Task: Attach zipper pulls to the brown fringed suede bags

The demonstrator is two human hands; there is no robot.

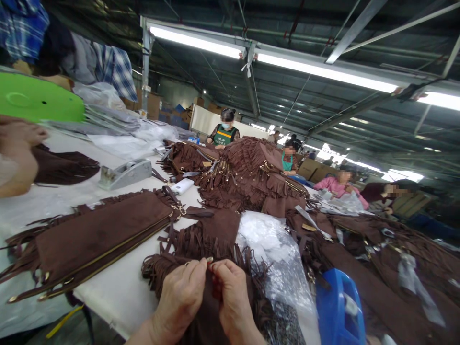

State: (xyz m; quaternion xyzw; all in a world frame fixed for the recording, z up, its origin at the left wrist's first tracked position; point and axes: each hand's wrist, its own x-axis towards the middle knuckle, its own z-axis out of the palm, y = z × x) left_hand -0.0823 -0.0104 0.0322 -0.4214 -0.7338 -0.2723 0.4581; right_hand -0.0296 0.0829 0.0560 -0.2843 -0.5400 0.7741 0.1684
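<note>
Both hands meet at the bottom middle, over a brown fringed bag (210,318) that lies at the near table edge. My left hand (183,294) is closed, thumb and forefinger pinched together above the fabric. Close by, almost fingertip to fingertip, my right hand (232,290) pinches in the same way. Whatever small thing sits between the fingertips is too small to make out. Strands of fringe spread out around both hands. To the left rests another brown fringed bag (108,227) with gold zippers.
A tape dispenser (125,172) and a white phone-like object (182,186) lie beyond. Brown bags (247,163) are heaped at the back. Clear plastic (273,244) and a blue basket (338,306) stand right. At left, another person's arm (16,158) reaches in; several co-workers sit farther off.
</note>
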